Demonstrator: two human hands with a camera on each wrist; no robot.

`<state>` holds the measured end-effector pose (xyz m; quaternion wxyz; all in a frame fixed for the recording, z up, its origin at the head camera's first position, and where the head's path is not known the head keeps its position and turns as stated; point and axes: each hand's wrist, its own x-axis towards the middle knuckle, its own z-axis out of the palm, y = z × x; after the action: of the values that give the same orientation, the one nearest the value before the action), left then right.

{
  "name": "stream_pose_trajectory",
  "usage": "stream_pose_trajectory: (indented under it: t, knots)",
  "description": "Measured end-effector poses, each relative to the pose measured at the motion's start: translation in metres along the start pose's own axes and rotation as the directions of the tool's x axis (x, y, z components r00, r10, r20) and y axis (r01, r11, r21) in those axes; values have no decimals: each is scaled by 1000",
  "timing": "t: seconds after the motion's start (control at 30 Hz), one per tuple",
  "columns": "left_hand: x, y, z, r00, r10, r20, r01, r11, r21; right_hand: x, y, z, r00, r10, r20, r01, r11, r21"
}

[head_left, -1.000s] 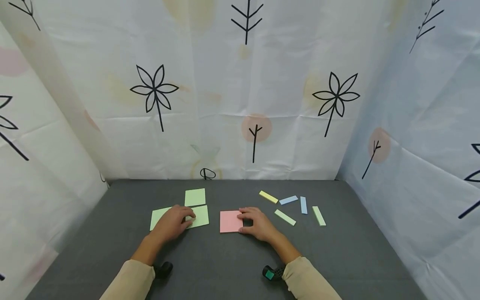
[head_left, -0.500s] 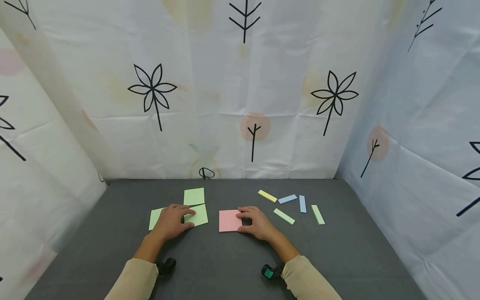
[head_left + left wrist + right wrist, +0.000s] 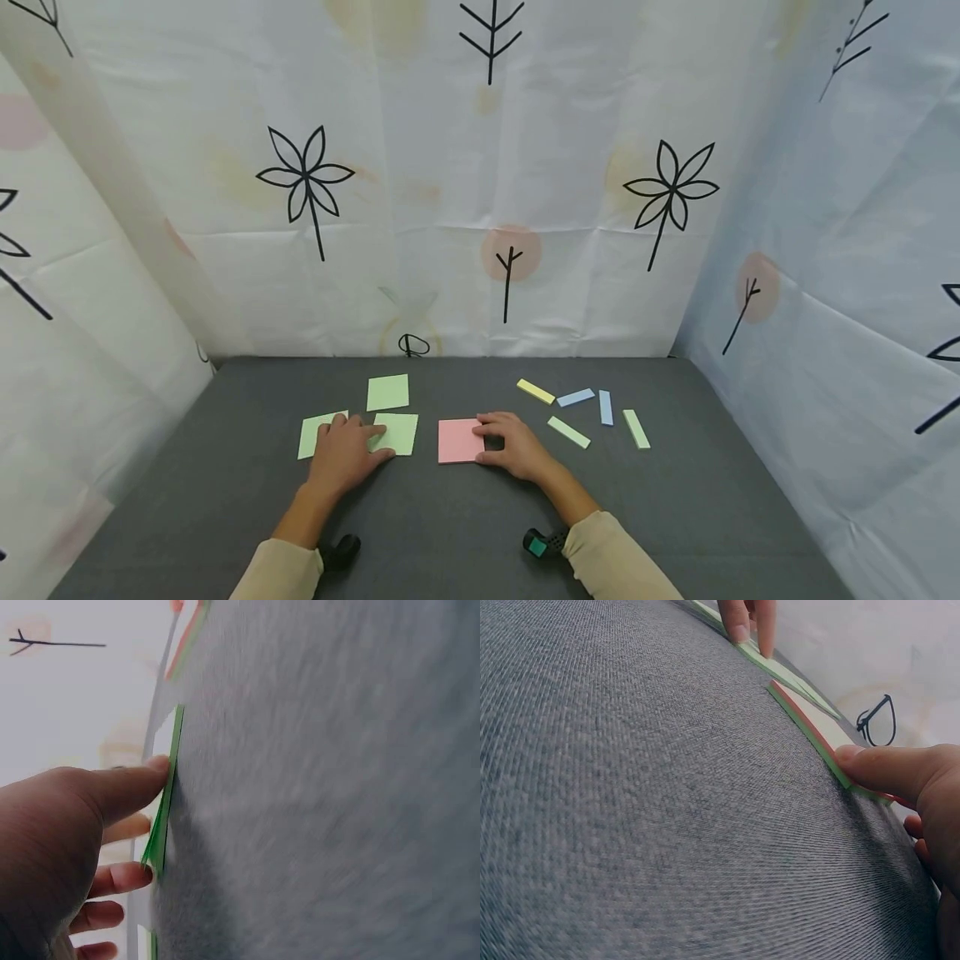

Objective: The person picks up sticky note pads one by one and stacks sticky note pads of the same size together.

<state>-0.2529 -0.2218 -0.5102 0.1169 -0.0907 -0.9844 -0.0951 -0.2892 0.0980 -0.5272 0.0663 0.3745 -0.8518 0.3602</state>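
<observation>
In the head view, my left hand (image 3: pixel 343 457) holds a pale green sticky note pad (image 3: pixel 400 433), index finger over its top and thumb at its near edge. The left wrist view shows the thumb on this green pad (image 3: pixel 169 787), with some sheets fanned apart at one corner. My right hand (image 3: pixel 517 450) grips the right side of a pink sticky note pad (image 3: pixel 459 442), thumb at the near corner. Green layers show under the pink in the right wrist view. Another green square (image 3: pixel 318 432) lies partly behind my left hand; a third green square (image 3: pixel 387 392) lies farther back.
Right of the pads lie narrow strips: a yellow strip (image 3: pixel 536 392), a blue strip (image 3: pixel 575 398), another blue strip (image 3: pixel 605 408), a green strip (image 3: pixel 568 432) and another green strip (image 3: pixel 637 429). Patterned white cloth (image 3: pixel 450 283) walls the dark grey table (image 3: pixel 465 533) at back and sides.
My left hand has shifted slightly right and turned. The green pad under it sits straighter, with a wider gap to the green square behind. My right hand and the pink pad stay put.
</observation>
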Motion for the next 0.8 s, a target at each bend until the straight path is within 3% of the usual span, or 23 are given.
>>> stream_pose_trajectory:
  t: [0.13,0.33,0.6,0.8]
  knots:
    - [-3,2,4,1000,10,-15,-10,1000,-17,2,0,0,997,69,29,-69,997,16]
    - [-2,-5,8,984,135,-117,-142,988,-56,3,0,0,993,106,47,-106,994,7]
    - [6,-21,6,963,271,-10,-269,951,-152,2,0,1,994,101,47,-102,995,17]
    - [8,-26,-1,948,319,11,-311,929,-199,3,-1,0,992,118,51,-120,993,23]
